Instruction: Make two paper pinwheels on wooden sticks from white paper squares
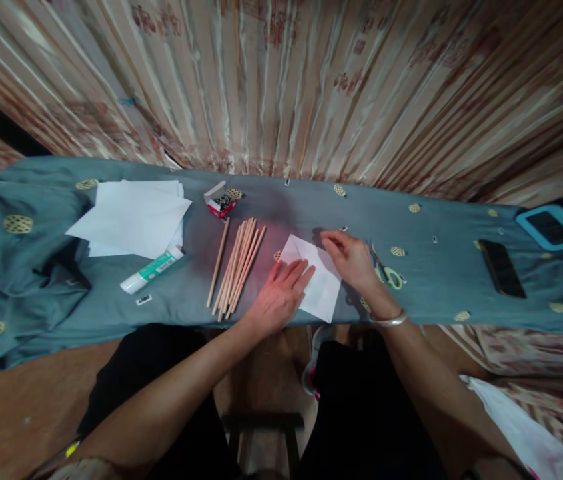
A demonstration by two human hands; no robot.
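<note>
A white sheet of paper [322, 288] lies on the blue-grey cloth of the table [436, 280] in front of me. My left hand [281, 297] rests flat on its left part, fingers spread and pressing it down. On the sheet's upper right part sits my right hand [351, 261], fingers curled over the paper's edge; whether it pinches the paper is unclear. Just left of my left hand is a bundle of thin wooden sticks [238, 267].
A stack of white paper [131, 217] and a glue tube [152, 270] lie at the left. Behind the sticks is a small red box [221, 203]. Scissors [384, 270] sit right of my right hand. Further right are a dark phone [502, 268] and a blue-cased device [554, 227].
</note>
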